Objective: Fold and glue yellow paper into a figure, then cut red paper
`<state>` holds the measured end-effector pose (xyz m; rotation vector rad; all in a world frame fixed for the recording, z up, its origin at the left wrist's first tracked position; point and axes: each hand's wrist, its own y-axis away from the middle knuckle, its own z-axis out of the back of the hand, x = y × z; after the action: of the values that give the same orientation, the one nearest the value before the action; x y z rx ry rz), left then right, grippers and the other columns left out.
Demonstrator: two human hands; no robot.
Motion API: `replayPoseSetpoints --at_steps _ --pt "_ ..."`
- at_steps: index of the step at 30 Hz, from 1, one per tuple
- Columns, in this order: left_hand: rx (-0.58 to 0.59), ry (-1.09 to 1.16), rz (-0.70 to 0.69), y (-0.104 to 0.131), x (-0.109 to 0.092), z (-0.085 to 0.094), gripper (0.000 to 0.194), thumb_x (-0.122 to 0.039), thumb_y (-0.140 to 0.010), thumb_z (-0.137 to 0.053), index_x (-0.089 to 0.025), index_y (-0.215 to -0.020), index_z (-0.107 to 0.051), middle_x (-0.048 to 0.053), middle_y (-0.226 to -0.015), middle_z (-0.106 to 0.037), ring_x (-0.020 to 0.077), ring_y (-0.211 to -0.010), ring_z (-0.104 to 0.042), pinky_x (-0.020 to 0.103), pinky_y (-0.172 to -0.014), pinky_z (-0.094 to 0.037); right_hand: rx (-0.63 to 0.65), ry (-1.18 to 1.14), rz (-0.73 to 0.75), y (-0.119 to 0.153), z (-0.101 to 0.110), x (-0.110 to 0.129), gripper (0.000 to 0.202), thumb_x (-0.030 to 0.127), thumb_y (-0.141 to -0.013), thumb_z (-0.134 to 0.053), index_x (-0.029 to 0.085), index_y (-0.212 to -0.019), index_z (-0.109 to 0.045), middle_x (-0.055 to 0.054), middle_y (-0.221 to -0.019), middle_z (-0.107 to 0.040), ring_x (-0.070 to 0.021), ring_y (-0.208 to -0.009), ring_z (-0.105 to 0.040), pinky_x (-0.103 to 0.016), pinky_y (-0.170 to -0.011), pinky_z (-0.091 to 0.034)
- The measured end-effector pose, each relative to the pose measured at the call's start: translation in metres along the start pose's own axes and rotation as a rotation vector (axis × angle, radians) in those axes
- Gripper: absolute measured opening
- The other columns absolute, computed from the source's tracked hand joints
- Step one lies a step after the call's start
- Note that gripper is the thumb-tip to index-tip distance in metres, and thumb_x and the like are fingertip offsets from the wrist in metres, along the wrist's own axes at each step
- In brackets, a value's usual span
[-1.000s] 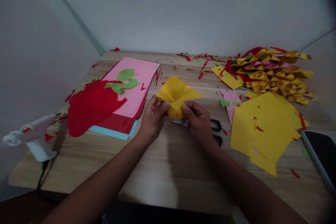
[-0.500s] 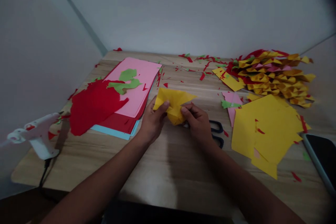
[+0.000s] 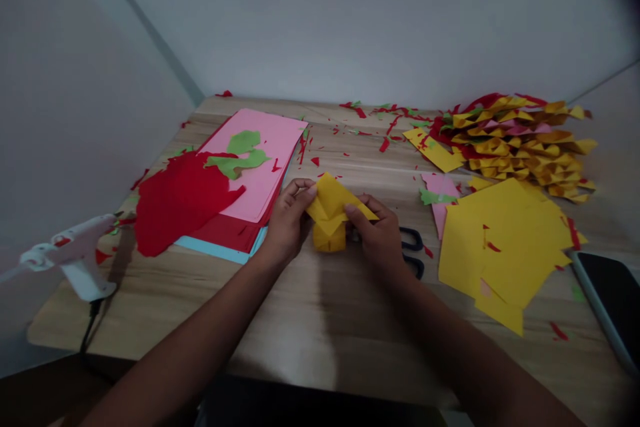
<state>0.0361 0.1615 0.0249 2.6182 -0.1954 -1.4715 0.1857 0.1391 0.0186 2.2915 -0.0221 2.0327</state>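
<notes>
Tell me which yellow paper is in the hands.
The folded piece, pinched by the left hand and right hand; the flat yellow sheets and frilled pile lie to its right, untouched.

Between my left hand (image 3: 290, 220) and right hand (image 3: 377, 230) is creased yellow paper (image 3: 330, 200). Left of it, a ragged red sheet (image 3: 180, 203) overlaps a rectangular pink-topped paper stack (image 3: 280, 137); right, flat yellow paper sheets (image 3: 515, 233) lie nearer than a pleated yellow paper pile (image 3: 520, 147).

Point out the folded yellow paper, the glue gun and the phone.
Folded yellow paper (image 3: 331, 208): head view, on its creased middle.
Glue gun (image 3: 79, 255): head view, where barrel meets handle.
Phone (image 3: 613, 300): head view, on its dark screen.
</notes>
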Motion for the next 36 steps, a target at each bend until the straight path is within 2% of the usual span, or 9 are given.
replayPoseSetpoints --at_steps 10,16,22,27,29,30,32,34,36 --pt "0.025 -0.046 -0.049 -0.003 0.0 0.001 0.027 -0.032 -0.072 -0.078 -0.018 -0.078 -0.056 -0.005 -0.062 -0.056 0.0064 -0.055 -0.053 0.017 -0.057 -0.042 -0.151 -0.244 -0.057 -0.01 0.005 -0.006 0.024 0.04 -0.077 -0.073 0.023 -0.09 -0.062 0.007 -0.065 -0.058 -0.0072 -0.049 -0.051 -0.02 -0.048 -0.044" --pt "0.006 0.067 -0.058 -0.003 0.006 0.001 0.032 -0.037 -0.073 -0.078 -0.019 -0.081 -0.054 -0.006 -0.065 -0.057 0.0061 -0.057 -0.054 0.018 -0.058 -0.042 -0.23 -0.16 0.029 -0.009 0.011 0.0 0.03 0.031 -0.073 -0.077 0.023 -0.099 -0.062 0.006 -0.064 -0.063 -0.0099 -0.054 -0.058 -0.019 -0.048 -0.047" --pt "0.283 -0.026 0.083 -0.003 0.016 -0.003 0.05 -0.04 -0.062 -0.087 -0.014 -0.099 -0.065 0.006 -0.092 -0.072 0.0146 -0.076 -0.064 0.027 -0.074 -0.049 -0.161 -0.065 0.129 -0.005 0.007 0.002 0.032 0.033 -0.076 -0.075 0.024 -0.102 -0.059 0.006 -0.062 -0.064 -0.0132 -0.053 -0.061 -0.024 -0.051 -0.048" --pt "0.198 -0.036 0.041 -0.01 0.015 0.005 0.043 -0.043 -0.065 -0.084 -0.013 -0.09 -0.067 0.003 -0.078 -0.069 0.0118 -0.065 -0.061 0.024 -0.063 -0.049 -0.12 0.141 0.231 -0.005 0.027 0.022 0.026 0.035 -0.077 -0.076 0.024 -0.097 -0.064 0.005 -0.057 -0.062 -0.0138 -0.05 -0.058 -0.028 -0.056 -0.049" --pt "0.156 -0.01 0.02 -0.012 0.012 0.008 0.042 -0.043 -0.067 -0.082 -0.014 -0.091 -0.064 0.0 -0.071 -0.065 0.0103 -0.056 -0.058 0.023 -0.054 -0.048 -0.036 0.132 0.305 0.011 0.042 0.048 0.017 0.038 -0.079 -0.075 0.026 -0.088 -0.068 0.001 -0.064 -0.066 -0.0145 -0.054 -0.058 -0.029 -0.056 -0.049" --pt "0.144 -0.007 0.017 -0.013 0.011 0.009 0.042 -0.043 -0.067 -0.082 -0.015 -0.092 -0.063 -0.002 -0.069 -0.063 0.0102 -0.052 -0.057 0.023 -0.049 -0.046 0.1 0.061 0.326 0.024 0.047 0.064 0.018 0.044 -0.085 -0.067 0.027 -0.079 -0.069 -0.002 -0.069 -0.067 -0.0165 -0.058 -0.061 -0.03 -0.055 -0.05" --pt "0.134 -0.01 0.018 -0.012 0.011 0.01 0.045 -0.043 -0.067 -0.081 -0.015 -0.095 -0.06 -0.002 -0.068 -0.061 0.0113 -0.048 -0.057 0.023 -0.043 -0.045 0.558 0.061 0.395 0.057 0.047 0.096 0.03 0.05 -0.092 -0.054 0.032 -0.075 -0.071 -0.002 -0.065 -0.068 -0.018 -0.059 -0.064 -0.031 -0.054 -0.052" --pt "0.132 -0.018 0.023 -0.009 0.012 0.009 0.047 -0.043 -0.066 -0.081 -0.014 -0.097 -0.06 -0.001 -0.07 -0.062 0.0123 -0.048 -0.059 0.023 -0.041 -0.045 0.949 0.31 0.396 0.091 0.032 0.125 0.019 0.036 -0.094 -0.055 0.035 -0.099 -0.073 -0.003 -0.07 -0.073 -0.0177 -0.059 -0.068 -0.028 -0.054 -0.054" --pt "0.135 -0.03 0.028 -0.007 0.014 0.008 0.048 -0.043 -0.066 -0.082 -0.013 -0.098 -0.061 0.0 -0.072 -0.063 0.0121 -0.048 -0.06 0.023 -0.041 -0.046 0.876 0.61 0.488 0.115 0.007 0.144 0.023 0.03 -0.088 -0.066 0.035 -0.109 -0.072 -0.004 -0.081 -0.077 -0.0184 -0.067 -0.072 -0.025 -0.055 -0.054"
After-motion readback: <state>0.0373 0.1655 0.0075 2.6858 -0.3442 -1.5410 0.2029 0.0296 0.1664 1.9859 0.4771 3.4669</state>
